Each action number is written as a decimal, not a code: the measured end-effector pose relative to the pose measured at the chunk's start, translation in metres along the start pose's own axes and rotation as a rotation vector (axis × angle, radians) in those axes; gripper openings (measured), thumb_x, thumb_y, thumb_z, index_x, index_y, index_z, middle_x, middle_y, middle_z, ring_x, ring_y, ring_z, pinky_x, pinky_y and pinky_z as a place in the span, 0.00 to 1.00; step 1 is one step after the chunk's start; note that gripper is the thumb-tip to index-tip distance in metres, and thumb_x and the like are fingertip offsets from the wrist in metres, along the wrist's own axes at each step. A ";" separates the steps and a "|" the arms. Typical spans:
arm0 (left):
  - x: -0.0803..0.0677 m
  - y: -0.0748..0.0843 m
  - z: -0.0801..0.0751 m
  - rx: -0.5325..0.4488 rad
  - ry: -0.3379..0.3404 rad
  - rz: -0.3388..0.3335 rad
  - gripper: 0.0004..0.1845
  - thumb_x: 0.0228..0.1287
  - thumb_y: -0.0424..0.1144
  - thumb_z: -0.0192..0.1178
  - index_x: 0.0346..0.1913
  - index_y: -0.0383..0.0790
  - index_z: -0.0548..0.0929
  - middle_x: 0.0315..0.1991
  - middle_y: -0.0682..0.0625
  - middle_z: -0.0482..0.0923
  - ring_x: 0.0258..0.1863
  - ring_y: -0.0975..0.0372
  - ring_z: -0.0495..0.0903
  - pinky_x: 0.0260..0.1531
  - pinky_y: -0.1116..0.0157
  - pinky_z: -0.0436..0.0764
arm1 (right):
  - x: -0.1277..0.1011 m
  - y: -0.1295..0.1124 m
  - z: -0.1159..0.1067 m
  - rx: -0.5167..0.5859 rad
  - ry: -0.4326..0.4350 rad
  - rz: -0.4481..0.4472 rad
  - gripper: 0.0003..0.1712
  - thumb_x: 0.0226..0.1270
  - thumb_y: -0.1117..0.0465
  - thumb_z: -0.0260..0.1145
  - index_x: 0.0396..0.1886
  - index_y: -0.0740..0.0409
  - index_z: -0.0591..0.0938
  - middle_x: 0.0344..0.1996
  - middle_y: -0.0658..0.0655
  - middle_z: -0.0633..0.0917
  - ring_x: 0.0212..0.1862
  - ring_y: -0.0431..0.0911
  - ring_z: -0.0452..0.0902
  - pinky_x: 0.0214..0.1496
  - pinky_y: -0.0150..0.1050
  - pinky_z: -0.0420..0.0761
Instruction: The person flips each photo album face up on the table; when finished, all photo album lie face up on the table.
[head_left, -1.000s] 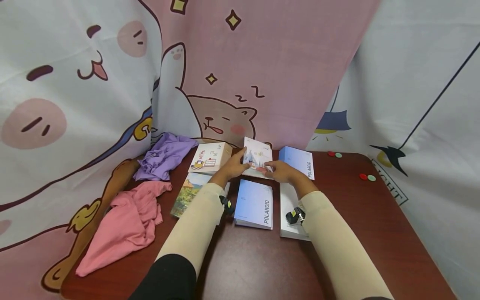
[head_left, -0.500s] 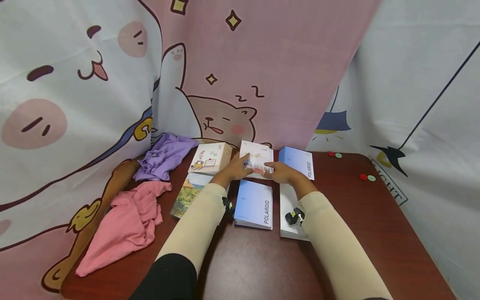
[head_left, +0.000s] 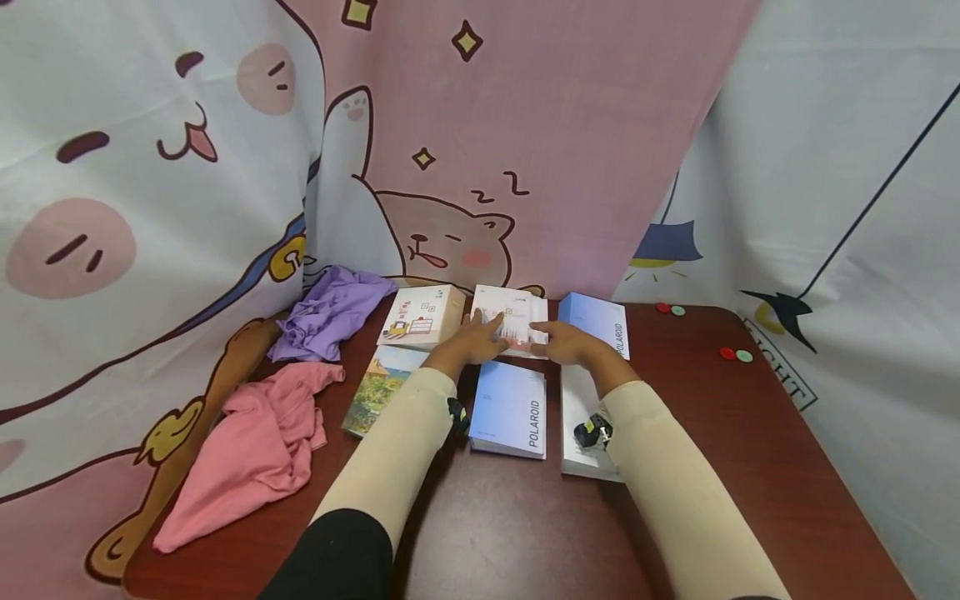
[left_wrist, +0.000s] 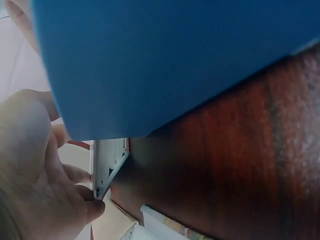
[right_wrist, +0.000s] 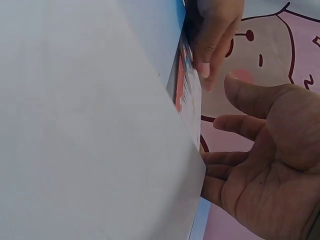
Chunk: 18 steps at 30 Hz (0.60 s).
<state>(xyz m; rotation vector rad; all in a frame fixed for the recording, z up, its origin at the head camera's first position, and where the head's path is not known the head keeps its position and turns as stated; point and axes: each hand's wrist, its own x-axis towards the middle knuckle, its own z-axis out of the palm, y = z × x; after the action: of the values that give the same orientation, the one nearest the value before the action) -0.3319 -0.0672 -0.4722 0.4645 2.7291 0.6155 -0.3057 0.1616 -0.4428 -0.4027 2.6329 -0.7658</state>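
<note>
At the back middle of the table, a white illustrated book (head_left: pixel 501 298) lies with a second white layer showing past its right edge. My left hand (head_left: pixel 471 342) grips its left side, thumb over the cover; in the left wrist view its fingertips curl at the edge of the white book (left_wrist: pixel 107 155). My right hand (head_left: pixel 567 343) is at the right edge, fingers spread and relaxed. In the right wrist view the tips of its lower fingers pass behind a large white book. Just in front lies a blue POLAROID album (head_left: pixel 507 408).
Left are a cream book (head_left: pixel 412 312), a landscape-cover book (head_left: pixel 378 387), purple cloth (head_left: pixel 330 312) and pink cloth (head_left: pixel 255 450). Right are another blue album (head_left: pixel 596 321) and a thick white book (head_left: pixel 581 454). Red and green discs (head_left: pixel 727 354) lie farther right. A printed curtain hangs behind.
The illustrated book has come down from a raised tilt to lie flatter and has shifted left. My left hand moved slightly with it; the right hand barely moved.
</note>
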 end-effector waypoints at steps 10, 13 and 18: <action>0.004 -0.001 0.003 0.018 -0.011 0.023 0.41 0.85 0.62 0.48 0.91 0.54 0.50 0.90 0.30 0.36 0.89 0.32 0.38 0.85 0.31 0.48 | -0.002 0.002 -0.003 0.003 0.006 -0.008 0.39 0.85 0.51 0.59 0.87 0.60 0.63 0.84 0.72 0.65 0.85 0.69 0.59 0.87 0.66 0.61; 0.004 -0.001 0.002 0.061 -0.001 0.011 0.41 0.85 0.62 0.48 0.91 0.56 0.49 0.91 0.33 0.35 0.90 0.35 0.38 0.86 0.33 0.46 | -0.002 0.002 -0.004 0.000 0.014 -0.003 0.39 0.85 0.50 0.59 0.87 0.60 0.63 0.84 0.71 0.66 0.85 0.69 0.60 0.86 0.67 0.61; -0.001 -0.002 -0.011 0.136 0.030 -0.023 0.40 0.86 0.63 0.48 0.91 0.60 0.48 0.92 0.37 0.33 0.91 0.39 0.36 0.87 0.34 0.43 | 0.000 -0.001 -0.004 -0.010 0.042 -0.008 0.39 0.85 0.49 0.59 0.87 0.59 0.63 0.83 0.71 0.68 0.84 0.68 0.62 0.86 0.66 0.63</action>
<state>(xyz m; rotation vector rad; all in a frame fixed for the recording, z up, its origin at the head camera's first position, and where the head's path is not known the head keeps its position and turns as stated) -0.3351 -0.0737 -0.4637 0.4587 2.8121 0.4356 -0.3074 0.1627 -0.4398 -0.4047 2.6767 -0.7719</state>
